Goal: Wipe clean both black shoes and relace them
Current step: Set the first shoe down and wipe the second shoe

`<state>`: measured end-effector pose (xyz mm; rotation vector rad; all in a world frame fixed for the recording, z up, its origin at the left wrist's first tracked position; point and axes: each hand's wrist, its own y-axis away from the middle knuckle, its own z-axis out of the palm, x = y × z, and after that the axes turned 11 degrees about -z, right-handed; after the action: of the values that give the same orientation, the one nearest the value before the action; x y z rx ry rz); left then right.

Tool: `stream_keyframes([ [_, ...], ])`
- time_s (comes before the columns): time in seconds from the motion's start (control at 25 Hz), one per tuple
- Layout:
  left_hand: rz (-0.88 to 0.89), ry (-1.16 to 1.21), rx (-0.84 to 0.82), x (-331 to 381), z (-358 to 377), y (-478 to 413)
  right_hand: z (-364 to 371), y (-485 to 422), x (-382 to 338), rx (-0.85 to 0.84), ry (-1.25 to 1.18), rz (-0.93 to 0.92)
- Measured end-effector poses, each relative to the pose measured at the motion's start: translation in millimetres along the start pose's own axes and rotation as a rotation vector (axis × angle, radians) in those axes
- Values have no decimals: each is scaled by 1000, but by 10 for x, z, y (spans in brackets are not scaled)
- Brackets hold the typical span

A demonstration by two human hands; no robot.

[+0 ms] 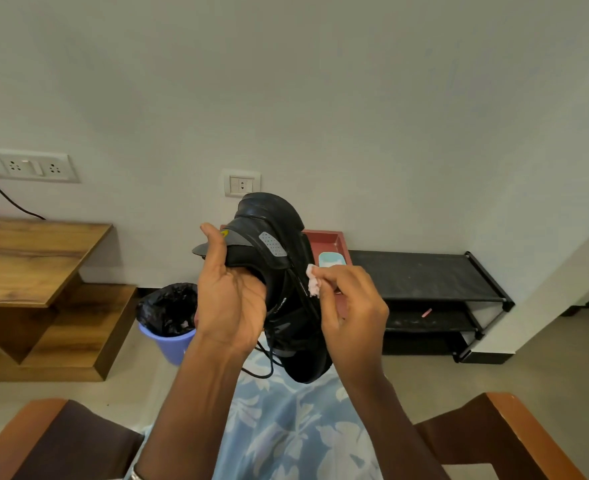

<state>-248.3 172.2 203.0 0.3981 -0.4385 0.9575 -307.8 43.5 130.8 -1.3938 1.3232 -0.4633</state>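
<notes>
Right now I hold the black shoe (pixel 279 271) up in the air over my lap, stood on end, one end up toward the wall and the other hanging down toward my flowered blue clothing (pixel 286 427). My left hand (pixel 230 299) grips it from the left: the thumb lies up along the edge of the opening and the fingers curl into the shoe, out of my sight. My right hand (pixel 352 306) pinches a small pinkish-white tissue wad (pixel 313 284) between thumb and fingertips and presses it against the shoe's right side, just beside the lacing. The laces (pixel 269 358) hang loose below my left wrist (one loop droops over my lap). Behind the shoe, against the wall, a red tray (pixel 327 239) carries a pale blue dish (pixel 333 259), just left of a low black shoe rack (pixel 424 275). Farther left a lilac bin (pixel 168 341) lined with a black bag stands beside a wooden bench (pixel 33 258).
</notes>
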Motion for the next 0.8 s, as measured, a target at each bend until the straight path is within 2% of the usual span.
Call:
stream_keyframes([
  [0.2,-88,-58,-43,-77,69,62,17,-514,-158,104,-15,-73],
  [0.36,-108,-79,-39,-112,63,72,31,-548,-138,65,-31,-88],
  [0.48,-54,-41,7,-45,-14,12,-5,-162,7,-20,-42,-16],
  [0.64,-28,-22,1,8,-59,-15,-77,102,112,-55,-92,205],
  [0.8,-53,-61,-19,-37,19,26,-64,-309,-65,14,-147,159],
])
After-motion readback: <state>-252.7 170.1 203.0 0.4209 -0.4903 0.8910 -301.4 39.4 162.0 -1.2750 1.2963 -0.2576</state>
